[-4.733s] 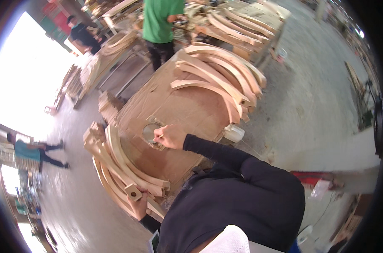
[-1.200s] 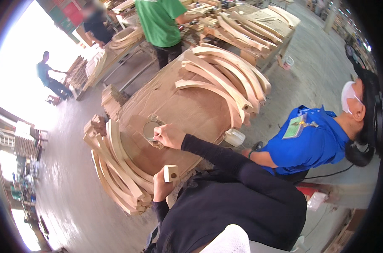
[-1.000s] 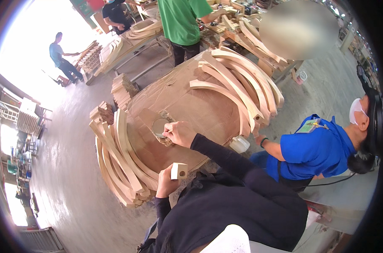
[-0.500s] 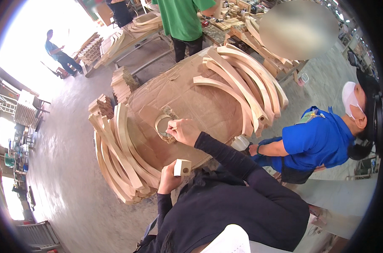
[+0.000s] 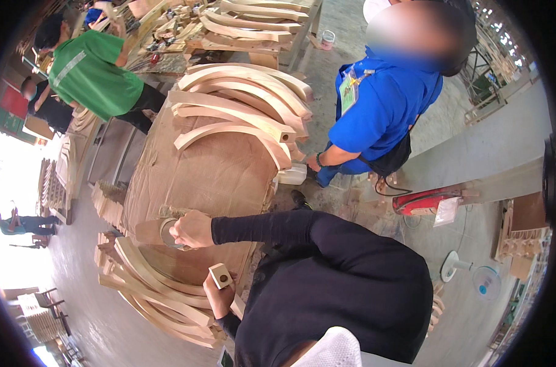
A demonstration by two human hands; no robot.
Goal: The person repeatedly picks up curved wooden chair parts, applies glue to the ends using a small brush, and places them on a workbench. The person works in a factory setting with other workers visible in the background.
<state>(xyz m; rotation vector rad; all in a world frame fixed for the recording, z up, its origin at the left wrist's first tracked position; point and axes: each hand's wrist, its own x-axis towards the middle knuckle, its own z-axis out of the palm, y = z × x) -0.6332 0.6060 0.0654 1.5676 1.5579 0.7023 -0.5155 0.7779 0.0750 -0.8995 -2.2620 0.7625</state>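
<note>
My left hand (image 5: 219,300), near the table's front edge, grips a pale wooden piece (image 5: 220,276) with a round dark hole in its squared end. Over a small round tub (image 5: 166,233), the fingers of my right hand (image 5: 191,229) are pinched together. What they pinch is mostly hidden by the hand. The tub rests on the cardboard-covered table (image 5: 198,177), beside a flat brown piece (image 5: 147,232). Curved wooden parts (image 5: 162,284) lie piled to the left of my left hand. More curved parts (image 5: 241,110) are stacked across the table's far end.
A person in blue (image 5: 376,98) stands to the right, one hand near a clear plastic container (image 5: 292,174) at the table's edge. Someone in green (image 5: 91,73) works beyond the table. A red fire extinguisher (image 5: 422,202) and a fan (image 5: 486,282) are at the right.
The view has turned to the right, so the table and piles have swung leftward in the picture. My right hand stays by the tub, and my left hand still grips the wooden piece.
</note>
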